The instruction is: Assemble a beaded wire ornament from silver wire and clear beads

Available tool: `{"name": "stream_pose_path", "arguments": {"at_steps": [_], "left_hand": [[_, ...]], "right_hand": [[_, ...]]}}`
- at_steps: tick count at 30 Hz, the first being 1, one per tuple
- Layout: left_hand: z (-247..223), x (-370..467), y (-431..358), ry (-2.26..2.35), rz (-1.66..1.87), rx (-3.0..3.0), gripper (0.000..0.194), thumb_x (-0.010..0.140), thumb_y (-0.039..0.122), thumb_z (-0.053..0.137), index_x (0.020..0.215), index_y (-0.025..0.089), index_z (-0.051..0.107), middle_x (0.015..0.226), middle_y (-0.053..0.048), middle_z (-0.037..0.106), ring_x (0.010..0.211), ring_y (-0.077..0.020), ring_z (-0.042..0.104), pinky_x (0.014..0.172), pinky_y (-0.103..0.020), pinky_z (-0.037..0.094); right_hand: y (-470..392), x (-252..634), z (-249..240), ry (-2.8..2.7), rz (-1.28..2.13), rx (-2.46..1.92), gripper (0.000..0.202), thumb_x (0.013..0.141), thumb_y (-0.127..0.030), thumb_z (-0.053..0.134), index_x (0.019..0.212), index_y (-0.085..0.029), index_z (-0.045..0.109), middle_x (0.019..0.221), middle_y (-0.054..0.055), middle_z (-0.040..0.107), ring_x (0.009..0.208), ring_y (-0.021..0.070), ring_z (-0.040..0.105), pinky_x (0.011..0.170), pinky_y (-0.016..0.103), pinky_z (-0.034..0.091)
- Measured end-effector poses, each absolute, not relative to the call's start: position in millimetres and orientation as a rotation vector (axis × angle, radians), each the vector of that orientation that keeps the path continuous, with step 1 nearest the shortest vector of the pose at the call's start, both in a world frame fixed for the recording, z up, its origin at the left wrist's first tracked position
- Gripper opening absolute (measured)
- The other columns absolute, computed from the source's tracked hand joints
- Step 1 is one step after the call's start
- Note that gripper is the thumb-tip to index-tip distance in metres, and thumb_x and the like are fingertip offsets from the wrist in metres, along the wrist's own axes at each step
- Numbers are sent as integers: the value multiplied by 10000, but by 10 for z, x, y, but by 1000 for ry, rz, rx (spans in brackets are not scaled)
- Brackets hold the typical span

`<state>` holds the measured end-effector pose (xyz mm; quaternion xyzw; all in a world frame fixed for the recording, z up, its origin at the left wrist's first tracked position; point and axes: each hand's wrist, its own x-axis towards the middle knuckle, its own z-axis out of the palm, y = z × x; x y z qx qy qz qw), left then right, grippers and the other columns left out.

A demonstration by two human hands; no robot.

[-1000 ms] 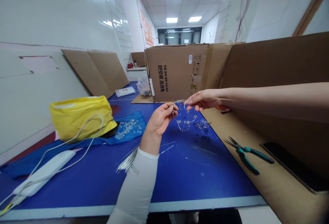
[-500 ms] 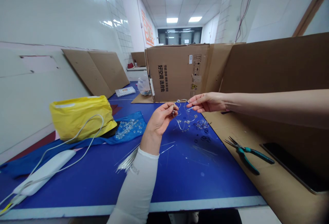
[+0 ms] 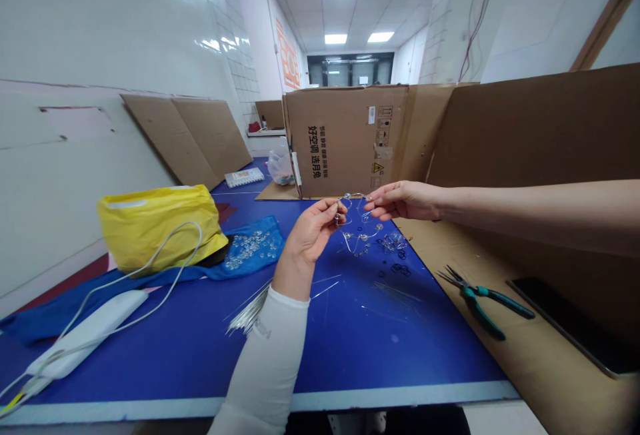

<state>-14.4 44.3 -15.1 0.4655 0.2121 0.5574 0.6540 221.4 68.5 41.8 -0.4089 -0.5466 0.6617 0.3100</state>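
Note:
My left hand [image 3: 314, 228] pinches one end of a thin wire piece strung with clear beads [image 3: 357, 225], held up above the blue table [image 3: 350, 335]. My right hand [image 3: 403, 199] reaches in from the right, fingers extended, its fingertips at the wire's upper right loop. Below the wire, more clear beaded bits [image 3: 394, 243] lie on the table. A bundle of straight thin wires [image 3: 250, 312] lies beside my left forearm.
Teal-handled pliers [image 3: 480, 298] rest on cardboard at the right. A yellow bag [image 3: 160, 225], a blue cloth with clear beads [image 3: 250, 246] and a white power strip with cable [image 3: 85, 335] sit on the left. A large cardboard box [image 3: 345, 142] stands behind.
My right hand slid slightly right and down along the wire and its fingers loosened from a pinch to a light touch. The left hand stayed still.

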Motion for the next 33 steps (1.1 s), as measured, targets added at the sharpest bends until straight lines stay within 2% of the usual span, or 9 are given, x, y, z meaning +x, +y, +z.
{"name": "stream_pose_path", "arguments": {"at_steps": [5,9,16,20,27,30,33], "left_hand": [[-155,-145,443,472,1265,1046,58,765,118,781,787,99,730,809,-37,683,694,-113,620,735,-256,471],[-160,-146,448,470,1260,1046,69,759,121,790,788,100,730,808,-37,685,695,-110,618,741,-256,473],[-140,-142,440,487,1259,1044,63,761,120,787,780,100,730,805,-35,683,685,-115,622,721,-253,471],[-144,-141,439,479,1256,1041,44,778,112,772,784,102,730,808,-37,682,691,-112,615,730,-255,473],[-156,-136,448,484,1260,1035,63,773,124,781,779,116,719,806,-35,684,695,-109,606,734,-255,473],[-148,-135,439,496,1244,1048,63,770,123,780,780,116,719,804,-36,682,696,-112,605,731,-257,473],[-141,-130,431,507,1229,1061,55,771,123,775,777,112,721,800,-36,677,692,-113,604,721,-255,471]], "right_hand": [[679,2239,415,-1453,1748,-1034,159,855,3,678,918,-132,734,934,85,804,779,152,777,707,228,656],[649,2228,399,-1451,1674,-1052,155,844,4,704,906,-134,739,931,75,804,731,132,763,637,194,639],[571,2200,414,-1383,1731,-1068,220,936,-38,559,910,-129,758,895,83,805,754,141,771,655,202,642],[570,2209,425,-1363,1760,-1061,194,954,-71,574,920,-126,757,890,76,806,740,134,770,662,199,643],[577,2188,420,-1381,1721,-1114,145,872,-14,662,898,-138,732,855,53,796,689,113,748,652,191,637],[589,2194,408,-1454,1637,-1164,89,844,-51,715,853,-139,725,865,61,787,646,105,719,607,189,615],[606,2209,392,-1542,1541,-1194,61,808,-105,777,815,-141,729,782,39,756,564,83,661,545,179,571]]}}
